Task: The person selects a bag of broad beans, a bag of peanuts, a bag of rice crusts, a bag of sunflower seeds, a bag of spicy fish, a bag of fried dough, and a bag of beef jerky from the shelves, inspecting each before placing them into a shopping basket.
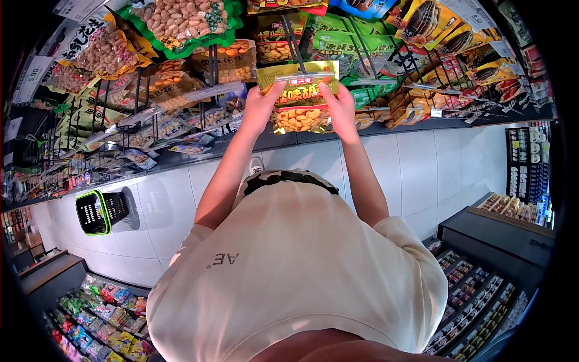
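Observation:
Both hands hold a gold snack bag (301,117) with a red label and a clear window showing nuts or beans. My left hand (261,108) is closed on the bag's left edge, its thumb lying on the front. At the right edge, my right hand (341,110) grips it the same way. The bag's top overlaps a metal display hook (294,42) with a price strip in front of the rack. Behind it hang similar gold bags (272,30), and green bags (338,45) are just to the right.
Hanging snack bags fill the rack, among them a large green-edged peanut bag (181,24) and yellow seed bags (428,21). Metal hooks (211,69) stick out toward me. A black basket with a green rim (107,212) stands on the tiled floor (151,241). Low shelves (482,232) lie behind me.

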Motion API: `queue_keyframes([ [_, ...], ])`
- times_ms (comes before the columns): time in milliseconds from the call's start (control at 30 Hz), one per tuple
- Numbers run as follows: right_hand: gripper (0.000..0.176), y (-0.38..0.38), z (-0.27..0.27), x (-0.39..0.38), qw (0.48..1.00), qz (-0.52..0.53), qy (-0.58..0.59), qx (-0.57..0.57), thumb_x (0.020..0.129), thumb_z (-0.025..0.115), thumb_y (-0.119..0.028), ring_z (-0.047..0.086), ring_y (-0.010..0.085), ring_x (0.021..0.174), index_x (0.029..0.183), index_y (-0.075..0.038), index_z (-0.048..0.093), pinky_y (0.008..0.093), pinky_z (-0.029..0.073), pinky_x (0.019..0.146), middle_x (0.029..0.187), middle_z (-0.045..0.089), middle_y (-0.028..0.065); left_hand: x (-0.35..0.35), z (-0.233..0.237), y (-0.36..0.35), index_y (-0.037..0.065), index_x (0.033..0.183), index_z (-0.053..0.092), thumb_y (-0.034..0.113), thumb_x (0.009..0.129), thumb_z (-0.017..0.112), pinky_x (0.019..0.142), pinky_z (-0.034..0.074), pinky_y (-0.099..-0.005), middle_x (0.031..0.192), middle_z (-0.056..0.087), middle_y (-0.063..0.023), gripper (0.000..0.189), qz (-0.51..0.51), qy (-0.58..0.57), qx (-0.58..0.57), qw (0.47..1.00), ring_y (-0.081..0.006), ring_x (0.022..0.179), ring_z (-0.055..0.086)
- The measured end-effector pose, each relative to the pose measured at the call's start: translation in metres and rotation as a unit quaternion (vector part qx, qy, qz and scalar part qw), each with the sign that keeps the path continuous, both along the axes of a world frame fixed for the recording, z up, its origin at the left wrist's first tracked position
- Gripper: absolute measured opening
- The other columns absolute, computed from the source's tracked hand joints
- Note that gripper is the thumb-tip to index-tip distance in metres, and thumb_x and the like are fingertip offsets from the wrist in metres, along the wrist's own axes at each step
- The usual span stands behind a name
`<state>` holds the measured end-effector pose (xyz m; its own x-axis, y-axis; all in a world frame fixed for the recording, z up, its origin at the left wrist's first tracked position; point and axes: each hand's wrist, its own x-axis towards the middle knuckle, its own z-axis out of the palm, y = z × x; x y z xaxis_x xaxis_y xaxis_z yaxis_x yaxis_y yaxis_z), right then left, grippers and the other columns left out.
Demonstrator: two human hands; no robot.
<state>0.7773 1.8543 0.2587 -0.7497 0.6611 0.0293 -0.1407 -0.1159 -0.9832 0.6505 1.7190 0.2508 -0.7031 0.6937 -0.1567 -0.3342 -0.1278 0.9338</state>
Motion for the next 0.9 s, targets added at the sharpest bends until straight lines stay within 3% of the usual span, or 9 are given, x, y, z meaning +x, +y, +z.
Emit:
queue_keyframes([
  [100, 0.021, 0.002, 0.0, -0.008, 1.0, -0.01, 0.014, 0.017, 0.088, 0.056, -0.016, 0.052, 0.0035, 0.078, 0.1, 0.0, 0.058, 0.0191, 0.041, 0.07, 0.089, 0.062, 0.0001, -0.008, -0.002, 0.003, -0.002, 0.097, 0.06, 0.02, 0.086, 0.058, 0.069, 0.045, -0.0248, 0.089, 0.063, -0.0036, 0.025, 0.01, 0.024, 0.026, 0.999, -0.0088, 0.077, 0.056],
  [533, 0.02, 0.014, -0.025, -0.022, 1.0, -0.008, 0.029, 0.003, 0.086, 0.056, -0.012, 0.053, 0.0049, 0.082, 0.102, 0.0, 0.056, 0.0198, 0.042, 0.072, 0.094, 0.062, 0.0018, -0.019, -0.017, 0.013, -0.002, 0.098, 0.059, 0.023, 0.083, 0.061, 0.068, 0.045, -0.0248, 0.091, 0.063, -0.0048, 0.029, 0.026, 0.042, -0.028, 0.998, -0.0096, 0.076, 0.056],
  [667, 0.021, 0.023, -0.037, -0.042, 0.998, -0.037, 0.042, 0.022, 0.086, 0.057, -0.013, 0.054, 0.0062, 0.083, 0.103, -0.001, 0.057, 0.0218, 0.042, 0.074, 0.094, 0.061, 0.002, -0.029, -0.008, 0.026, -0.001, 0.105, 0.056, 0.03, 0.081, 0.063, 0.077, 0.043, -0.0293, 0.098, 0.06, -0.0089, 0.04, 0.083, 0.091, -0.043, 0.991, -0.016, 0.086, 0.056],
  [733, 0.022, 0.025, -0.033, -0.051, 0.998, -0.025, 0.051, 0.0, 0.086, 0.059, -0.017, 0.053, 0.0069, 0.081, 0.102, -0.002, 0.058, 0.0225, 0.042, 0.074, 0.092, 0.062, 0.0013, -0.038, -0.018, 0.03, -0.001, 0.102, 0.058, 0.039, 0.078, 0.064, 0.081, 0.041, -0.0314, 0.098, 0.06, -0.0112, 0.047, 0.121, 0.134, -0.17, 0.969, -0.0189, 0.091, 0.056],
  [767, 0.026, 0.027, -0.032, -0.057, 0.997, -0.055, 0.033, 0.05, 0.084, 0.061, -0.023, 0.052, 0.0068, 0.078, 0.1, -0.002, 0.059, 0.0232, 0.042, 0.072, 0.088, 0.062, 0.0014, -0.041, -0.025, 0.034, -0.002, 0.097, 0.06, 0.047, 0.075, 0.064, 0.081, 0.042, -0.0343, 0.097, 0.059, -0.0173, 0.053, 0.146, 0.205, -0.139, 0.958, -0.0265, 0.092, 0.056],
  [800, 0.026, 0.031, -0.034, -0.061, 0.997, -0.054, 0.036, 0.051, 0.084, 0.061, -0.023, 0.052, 0.0068, 0.078, 0.1, -0.002, 0.059, 0.0232, 0.042, 0.072, 0.088, 0.062, 0.0014, -0.044, -0.025, 0.036, -0.002, 0.097, 0.06, 0.047, 0.075, 0.064, 0.081, 0.042, -0.0343, 0.097, 0.059, -0.0173, 0.053, 0.148, 0.206, -0.137, 0.957, -0.0265, 0.092, 0.056],
  [867, 0.031, 0.036, -0.039, -0.069, 0.986, -0.099, -0.054, 0.119, 0.084, 0.062, -0.027, 0.052, 0.0065, 0.075, 0.102, -0.002, 0.059, 0.0241, 0.042, 0.069, 0.084, 0.063, 0.0022, -0.05, -0.025, 0.042, -0.002, 0.092, 0.062, 0.047, 0.075, 0.064, 0.08, 0.042, -0.0369, 0.09, 0.058, -0.0211, 0.052, 0.195, 0.314, -0.227, 0.901, -0.033, 0.089, 0.054],
  [900, 0.032, 0.035, -0.039, -0.074, 0.984, -0.115, -0.018, 0.137, 0.084, 0.061, -0.028, 0.053, 0.0093, 0.072, 0.1, -0.001, 0.058, 0.026, 0.043, 0.068, 0.081, 0.062, 0.0041, -0.052, -0.027, 0.046, -0.005, 0.084, 0.06, 0.043, 0.074, 0.065, 0.079, 0.042, -0.041, 0.084, 0.056, -0.0236, 0.049, 0.229, 0.351, -0.259, 0.87, -0.0377, 0.087, 0.051],
])
